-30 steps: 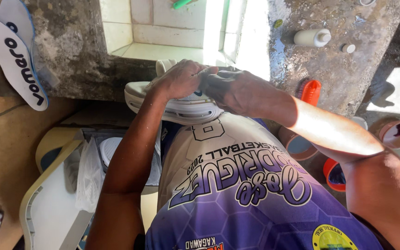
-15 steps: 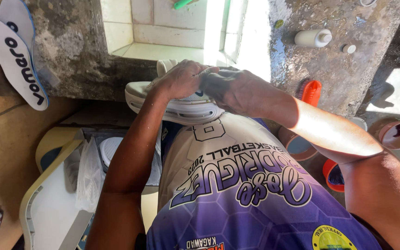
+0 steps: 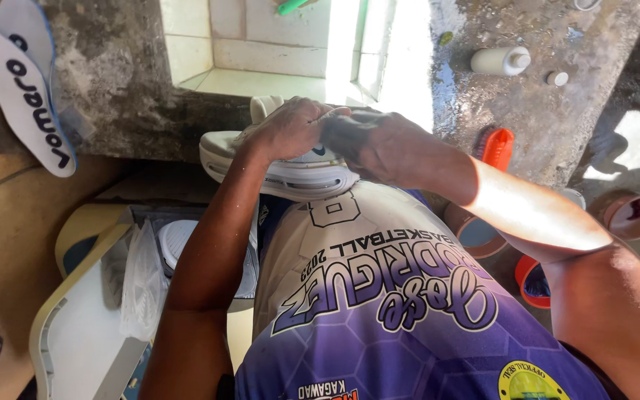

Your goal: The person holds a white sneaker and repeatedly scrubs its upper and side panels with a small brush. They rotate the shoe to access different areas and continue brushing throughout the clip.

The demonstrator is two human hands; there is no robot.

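Left hand [image 3: 290,130] clamps the white sneaker [image 3: 283,174] on the concrete sink edge [image 3: 112,111], right hand [image 3: 379,144] closed on it, held item unclear; insoles [image 3: 27,96] already out, orange brush [image 3: 496,146] lying unused, cleaning seemingly midway.

the shoe [image 3: 290,174] under the hands looks like smooth white rubber and synthetic upper, with a faint sheen on its ribbed sole. the bench [image 3: 542,111] is rough, pitted concrete, stained dark and wet in patches. at 12 o'clock the basin [image 3: 261,52] is lined with glossy pale tiles. the insoles [image 3: 27,96] at 10 o'clock are matt white foam. the bottle [image 3: 499,61] at 2 o'clock is smooth white plastic; the brush [image 3: 496,147] handle is shiny orange plastic. the jersey [image 3: 379,296] is slick printed cloth.
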